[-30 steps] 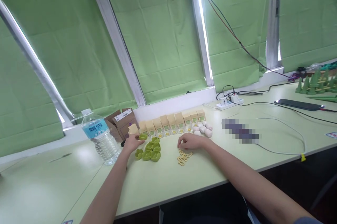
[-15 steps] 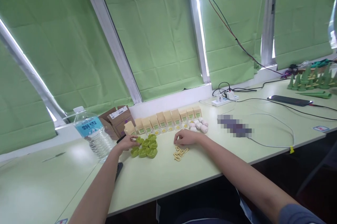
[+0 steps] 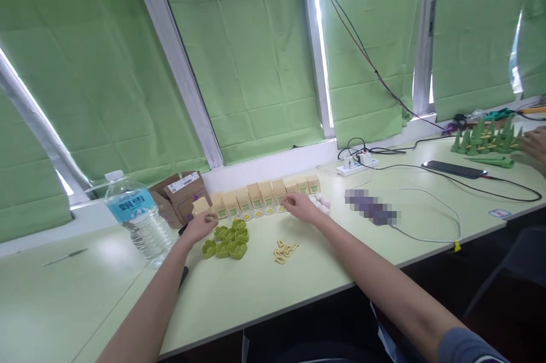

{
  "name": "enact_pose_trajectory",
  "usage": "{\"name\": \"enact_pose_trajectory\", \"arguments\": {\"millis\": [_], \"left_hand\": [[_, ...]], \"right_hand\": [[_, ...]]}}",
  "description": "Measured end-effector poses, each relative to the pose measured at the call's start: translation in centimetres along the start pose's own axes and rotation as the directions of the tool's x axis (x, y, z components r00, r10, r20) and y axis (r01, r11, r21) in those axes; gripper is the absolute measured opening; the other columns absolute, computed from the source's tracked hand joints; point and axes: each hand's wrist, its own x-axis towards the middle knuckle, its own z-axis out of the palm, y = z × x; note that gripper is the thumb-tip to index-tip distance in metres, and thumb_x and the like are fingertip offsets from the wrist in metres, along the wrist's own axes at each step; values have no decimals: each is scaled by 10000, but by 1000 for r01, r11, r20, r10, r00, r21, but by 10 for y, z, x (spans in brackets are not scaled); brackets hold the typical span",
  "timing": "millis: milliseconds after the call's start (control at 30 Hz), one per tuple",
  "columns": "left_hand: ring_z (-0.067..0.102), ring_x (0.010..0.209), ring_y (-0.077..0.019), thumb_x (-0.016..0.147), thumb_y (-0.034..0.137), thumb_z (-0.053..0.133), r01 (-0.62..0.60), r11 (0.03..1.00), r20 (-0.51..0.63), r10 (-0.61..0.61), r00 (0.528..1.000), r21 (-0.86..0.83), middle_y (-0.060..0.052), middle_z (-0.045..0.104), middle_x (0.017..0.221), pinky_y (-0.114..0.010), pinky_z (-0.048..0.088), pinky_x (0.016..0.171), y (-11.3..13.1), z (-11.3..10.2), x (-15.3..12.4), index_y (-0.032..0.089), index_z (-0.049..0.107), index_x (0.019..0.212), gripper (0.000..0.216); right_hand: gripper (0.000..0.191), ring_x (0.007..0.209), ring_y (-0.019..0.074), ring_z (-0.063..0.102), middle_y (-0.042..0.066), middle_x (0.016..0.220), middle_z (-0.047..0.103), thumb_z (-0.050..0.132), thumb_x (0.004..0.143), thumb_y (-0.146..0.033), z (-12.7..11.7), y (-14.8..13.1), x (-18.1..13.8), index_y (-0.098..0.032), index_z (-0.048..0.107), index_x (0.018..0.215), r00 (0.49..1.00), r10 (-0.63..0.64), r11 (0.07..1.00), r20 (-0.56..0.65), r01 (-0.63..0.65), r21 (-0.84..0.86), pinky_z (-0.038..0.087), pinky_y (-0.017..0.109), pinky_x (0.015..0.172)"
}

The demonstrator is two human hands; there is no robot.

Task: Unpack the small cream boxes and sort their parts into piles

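My left hand rests on the pale green table with its fingers curled, just left of a cluster of green cup-shaped parts and below a loose tan block. What its fingers pinch, if anything, is too small to see. My right hand is raised a little, fingers curled, in front of a row of tan blocks and beside several white capsule pieces. A small pile of yellow rings lies below the right hand.
A water bottle stands at left beside brown cardboard boxes. A power strip, cables, a phone and green cone parts lie to the right, where another person's hand shows at the edge.
My right hand left the yellow rings and moved up toward the tan blocks and white pieces. My left hand slid slightly left off the green cups. The view shifted right.
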Motion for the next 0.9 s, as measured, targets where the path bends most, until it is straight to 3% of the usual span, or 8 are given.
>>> {"name": "enact_pose_trajectory", "arguments": {"millis": [67, 133, 267, 367, 433, 567, 767, 900], "left_hand": [[667, 917, -226, 773, 342, 560, -106, 994, -151, 101, 983, -31, -79, 719, 1016, -283, 491, 713, 21, 9, -8, 196, 636, 1135, 398], [660, 858, -201, 813, 338, 507, -232, 966, -194, 208, 959, -110, -48, 715, 953, -277, 492, 697, 48, 24, -18, 204, 622, 1139, 371], [617, 712, -179, 880, 333, 433, -420, 893, -119, 405, 907, -163, -32, 692, 799, -293, 469, 675, 99, 68, -42, 182, 631, 1128, 351], [605, 696, -193, 905, 308, 422, -530, 847, -74, 526, 847, -47, -49, 681, 752, -310, 444, 683, 122, 104, -54, 188, 664, 1090, 327], [620, 743, -209, 917, 288, 419, -558, 830, -95, 555, 827, -10, -60, 682, 765, -314, 438, 703, 127, 123, -57, 199, 661, 1103, 318], [640, 811, -222, 950, 286, 383, -569, 822, -131, 566, 814, 15, -71, 694, 838, -307, 435, 720, 118, 144, -61, 219, 616, 1177, 333], [630, 791, -224, 959, 281, 358, -561, 828, -121, 556, 822, -10, -54, 688, 829, -300, 409, 684, 107, 146, -63, 241, 588, 1191, 329], [626, 762, -212, 948, 278, 370, -553, 832, -109, 547, 830, -45, -47, 681, 801, -290, 395, 671, 110, 146, -63, 237, 590, 1185, 326]], "right_hand": [[215, 708, 147, 596, 20, 791, 697, 502, 894, -291, -8, 5, 9, -181, 686, 876, 993, 53, 997, -108, -59, -47, 402, 243, 642], [205, 757, 163, 608, 28, 834, 705, 495, 900, -274, -18, 9, 19, -189, 681, 894, 983, 102, 983, -151, -123, -137, 413, 257, 672], [234, 1079, 234, 565, 78, 1086, 695, 521, 878, -178, -37, 18, 45, -206, 680, 1047, 982, 121, 898, -147, -172, -406, 433, 310, 871], [322, 1220, 247, 491, 115, 1225, 637, 496, 875, -100, -46, 28, 65, -184, 648, 1147, 998, 54, 806, 21, -31, -591, 410, 332, 968], [399, 1254, 245, 477, 129, 1280, 606, 501, 874, -84, -46, 35, 80, -171, 597, 1252, 988, 70, 747, 139, 41, -663, 394, 333, 1003], [517, 1265, 252, 489, 155, 1290, 600, 553, 847, -86, -33, 47, 103, -147, 509, 1359, 966, 105, 706, 235, 94, -701, 387, 341, 1022], [446, 1274, 288, 496, 164, 1261, 623, 632, 813, -142, -12, 55, 118, -165, 583, 1256, 928, 161, 685, 336, 140, -715, 366, 412, 1062], [443, 1218, 270, 545, 175, 1264, 603, 614, 808, -86, -11, 52, 114, -146, 583, 1245, 934, 152, 671, 324, 143, -727, 329, 415, 1095]]}}
